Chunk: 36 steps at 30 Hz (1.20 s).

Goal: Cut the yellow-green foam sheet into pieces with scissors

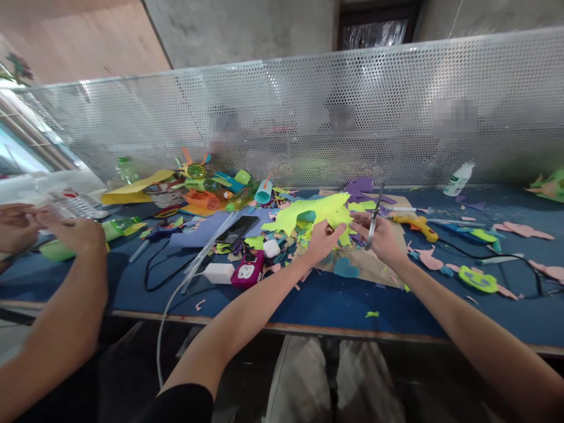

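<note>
My left hand [324,238] is closed on the near edge of a yellow-green sheet of paper [319,207], which has a ragged outline and cut-out gaps. Just right of the sheet, my right hand [382,236] holds a pair of scissors [374,214] with the blades pointing up and away from me. The fingertips of that hand come close to the paper's edge; whether they touch it I cannot tell. Under both hands lies a brown paper sheet [374,265] strewn with scraps, among them a blue-green piece [346,268].
A magenta power socket [247,269], a white adapter [219,272] and a dark phone [238,229] lie to the left. On the right are a yellow glue gun [418,226] and a white bottle [459,178]. Behind stands a perforated metal screen [299,117]. A co-worker's hands [73,232] are far left.
</note>
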Tool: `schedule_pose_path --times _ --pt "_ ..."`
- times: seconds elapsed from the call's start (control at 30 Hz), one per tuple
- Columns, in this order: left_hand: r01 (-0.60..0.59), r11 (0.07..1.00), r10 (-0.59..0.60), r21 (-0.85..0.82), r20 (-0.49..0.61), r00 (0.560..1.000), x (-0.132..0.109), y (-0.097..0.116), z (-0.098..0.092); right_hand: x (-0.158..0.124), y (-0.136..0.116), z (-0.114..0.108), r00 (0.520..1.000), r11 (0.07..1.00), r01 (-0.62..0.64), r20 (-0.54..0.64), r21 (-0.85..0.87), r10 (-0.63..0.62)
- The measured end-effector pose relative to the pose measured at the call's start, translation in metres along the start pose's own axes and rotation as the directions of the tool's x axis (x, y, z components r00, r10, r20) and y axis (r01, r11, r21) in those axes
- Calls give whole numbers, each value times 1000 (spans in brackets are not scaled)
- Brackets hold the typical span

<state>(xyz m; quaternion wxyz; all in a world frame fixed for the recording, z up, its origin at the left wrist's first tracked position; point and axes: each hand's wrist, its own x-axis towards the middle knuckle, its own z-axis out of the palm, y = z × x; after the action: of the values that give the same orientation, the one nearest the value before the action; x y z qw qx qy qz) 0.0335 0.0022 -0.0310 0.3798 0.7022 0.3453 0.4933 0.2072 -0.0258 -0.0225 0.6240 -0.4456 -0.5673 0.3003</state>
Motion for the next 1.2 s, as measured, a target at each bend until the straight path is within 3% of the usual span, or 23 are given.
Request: schedule_pose_path --times 0.1,0.2,0.43,0.77,0.87,1.0,1.1,1.2 --pt "-117 983 102 145 107 989 -1 2 -1 -1 -1 2 1000 999 -15 8 42 14" --pt "-175 970 157 168 114 981 -2 4 -3 -1 -2 2 999 999 -43 -6 25 43" --pt "-139 977 131 163 58 990 -4 9 -4 3 0 -2 999 997 39 14 -74 -38" --pt "-68 977 79 204 -46 996 -4 9 -2 3 -3 -3 998 987 56 23 -150 -53" --pt "7 995 -4 96 -37 999 -3 8 -1 3 -2 -7 996 986 82 29 -145 -79" --pt "119 955 -134 -271 -38 990 3 9 -2 3 -5 -13 990 980 19 144 -198 9" --pt "115 878 -184 -465 -105 977 7 10 -5 3 -10 -15 984 934 -29 155 -356 89" --pt "77 851 -192 -520 -171 966 9 12 -7 4 -14 -16 991 846 -43 82 -531 102"
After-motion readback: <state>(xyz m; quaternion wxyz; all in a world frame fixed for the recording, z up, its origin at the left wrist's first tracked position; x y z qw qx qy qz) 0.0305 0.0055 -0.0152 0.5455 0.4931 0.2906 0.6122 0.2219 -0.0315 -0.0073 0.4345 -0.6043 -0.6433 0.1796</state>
